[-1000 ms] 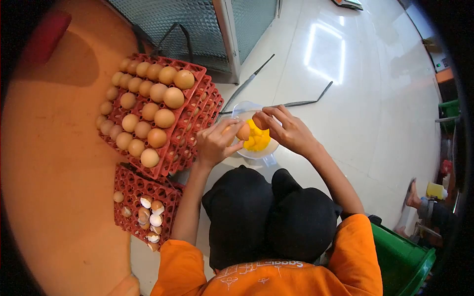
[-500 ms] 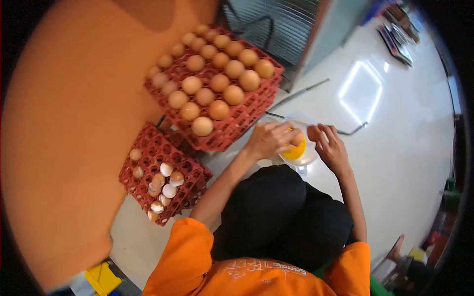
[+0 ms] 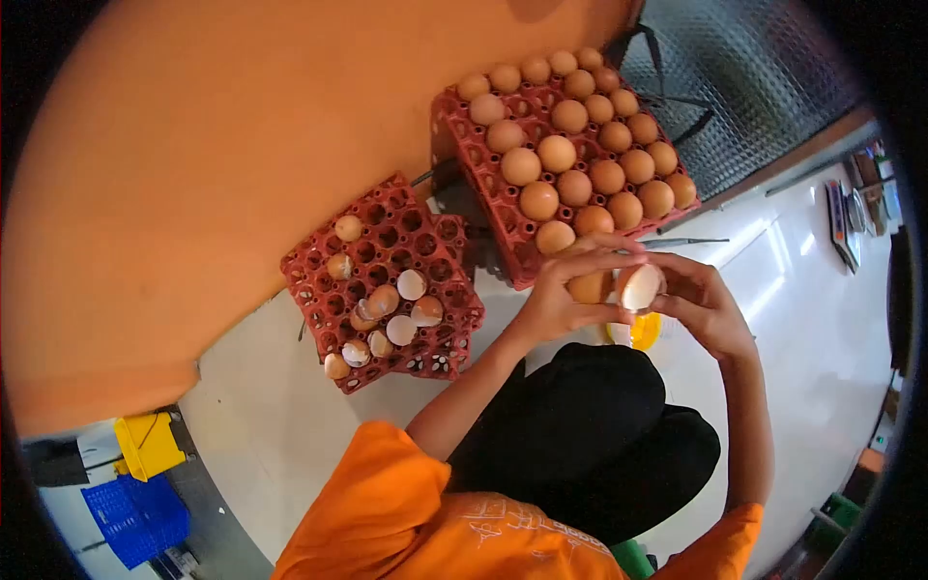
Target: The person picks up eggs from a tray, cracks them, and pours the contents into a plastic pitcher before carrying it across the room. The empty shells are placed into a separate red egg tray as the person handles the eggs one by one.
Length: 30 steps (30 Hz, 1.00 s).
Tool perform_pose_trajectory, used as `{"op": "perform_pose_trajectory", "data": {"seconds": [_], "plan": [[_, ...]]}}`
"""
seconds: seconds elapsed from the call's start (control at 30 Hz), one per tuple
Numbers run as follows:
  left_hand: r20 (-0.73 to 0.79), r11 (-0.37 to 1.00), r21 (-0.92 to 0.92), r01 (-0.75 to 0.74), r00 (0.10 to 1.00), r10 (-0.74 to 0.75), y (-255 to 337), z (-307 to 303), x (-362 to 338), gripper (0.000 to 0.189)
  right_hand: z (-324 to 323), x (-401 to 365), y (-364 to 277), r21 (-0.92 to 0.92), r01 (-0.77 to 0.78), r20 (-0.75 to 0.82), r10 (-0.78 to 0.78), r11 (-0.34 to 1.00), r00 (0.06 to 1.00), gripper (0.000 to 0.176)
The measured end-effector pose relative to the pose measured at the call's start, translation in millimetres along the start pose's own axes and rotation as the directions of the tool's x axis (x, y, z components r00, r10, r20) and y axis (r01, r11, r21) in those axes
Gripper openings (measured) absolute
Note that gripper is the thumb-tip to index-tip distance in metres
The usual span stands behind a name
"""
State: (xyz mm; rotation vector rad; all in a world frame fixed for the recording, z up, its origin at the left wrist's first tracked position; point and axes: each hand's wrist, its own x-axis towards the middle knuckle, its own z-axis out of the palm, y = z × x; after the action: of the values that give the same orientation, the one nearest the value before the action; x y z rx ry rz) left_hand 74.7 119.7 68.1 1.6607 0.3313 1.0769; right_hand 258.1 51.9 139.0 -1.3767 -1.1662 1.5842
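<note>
My left hand [image 3: 570, 295] pinches a brown eggshell [image 3: 590, 287], its open side not clearly visible. Right beside it, my right hand [image 3: 704, 302] grips a cracked half eggshell [image 3: 639, 288] whose pale inside faces me. Below both hands is a container, largely hidden by them, with yellow egg yolk [image 3: 646, 333] in it. To the left stands a red egg tray [image 3: 394, 208] with several broken shells [image 3: 401, 331] lying on it. Whole brown eggs [image 3: 606, 177] fill much of a taller red tray stack [image 3: 483, 179] above my hands.
An orange wall [image 3: 193, 193] runs along the left. A textured glass panel [image 3: 754, 87] stands behind the egg stack. On the tiled floor are a scale [image 3: 843, 227] at far right, and a yellow bin [image 3: 150, 445] and blue basket [image 3: 135, 517] at lower left.
My view has turned, so the trays appear further right. My hands have come together above the container, and the pale inside of the right shell now shows.
</note>
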Motion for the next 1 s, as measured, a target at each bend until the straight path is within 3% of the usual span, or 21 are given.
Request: {"op": "perform_pose_trajectory", "data": {"seconds": [0.07,0.17,0.23,0.27,0.33,0.4,0.5,0.53,0.6,0.7,0.8,0.9,0.93,1.0], "plan": [[-0.089,0.998,0.068,-0.009,0.996,0.015,2.5,-29.1,-14.5,0.054,22.3,25.1,-12.5,-0.044,0.032,0.149,-0.025,0.998,0.988,0.045],[-0.263,0.970,0.156,0.183,0.955,-0.138,18.8,-68.8,-46.2,0.054,62.0,61.7,-19.2,-0.037,0.026,0.281,-0.015,0.999,0.960,0.044],[-0.324,0.953,0.237,0.189,0.940,-0.106,13.5,-93.9,-69.1,0.054,88.0,90.5,-10.4,-0.058,0.079,0.357,-0.053,0.995,0.933,0.040],[-0.320,0.918,0.326,0.225,0.940,-0.117,15.1,-107.2,-78.5,0.055,101.6,101.3,-12.5,-0.251,0.179,0.337,-0.087,0.951,0.937,0.034],[-0.374,0.879,0.311,0.362,0.897,-0.237,22.5,-125.7,-93.9,0.060,125.5,129.7,7.8,-0.490,0.209,0.324,-0.046,0.846,0.945,0.030],[-0.421,0.831,0.314,0.458,0.852,-0.310,25.4,-142.0,-106.7,0.065,144.3,155.3,31.0,-0.558,0.324,0.366,-0.124,0.764,0.922,0.029],[-0.509,0.771,0.318,0.552,0.785,-0.353,19.9,-164.6,-123.1,0.066,166.7,183.9,53.5,-0.838,0.279,0.311,-0.009,0.469,0.950,0.026],[-0.552,0.753,0.296,0.587,0.749,-0.367,18.3,-172.0,-129.1,0.064,171.2,189.6,50.3,-0.867,0.248,0.311,0.080,0.433,0.947,0.030],[-0.603,0.740,0.281,0.611,0.712,-0.359,18.1,-182.7,-133.5,0.060,178.6,198.4,45.5,-0.915,0.187,0.290,0.259,0.358,0.921,0.038],[-0.634,0.758,0.259,0.599,0.697,-0.334,18.8,-193.8,-133.8,0.057,190.3,204.7,64.4,-0.905,0.309,0.368,0.174,0.292,0.913,0.055],[-0.647,0.778,0.152,0.610,0.656,-0.388,13.3,-199.0,-138.0,0.053,191.9,203.2,70.7,-0.861,0.343,0.400,0.086,0.376,0.912,0.062],[-0.641,0.807,0.089,0.584,0.654,-0.403,10.3,-199.9,-135.7,0.050,183.3,195.4,52.3,-0.840,0.420,0.449,0.006,0.344,0.893,0.055],[-0.645,0.822,0.137,0.553,0.679,-0.350,9.3,-198.3,-133.5,0.047,173.6,188.9,26.5,-0.804,0.526,0.517,-0.109,0.279,0.849,0.045],[-0.641,0.806,0.003,0.592,0.620,-0.453,7.5,-201.6,-142.9,0.045,156.9,182.6,-18.7,-0.820,0.399,0.408,-0.070,0.410,0.910,0.035]]}}
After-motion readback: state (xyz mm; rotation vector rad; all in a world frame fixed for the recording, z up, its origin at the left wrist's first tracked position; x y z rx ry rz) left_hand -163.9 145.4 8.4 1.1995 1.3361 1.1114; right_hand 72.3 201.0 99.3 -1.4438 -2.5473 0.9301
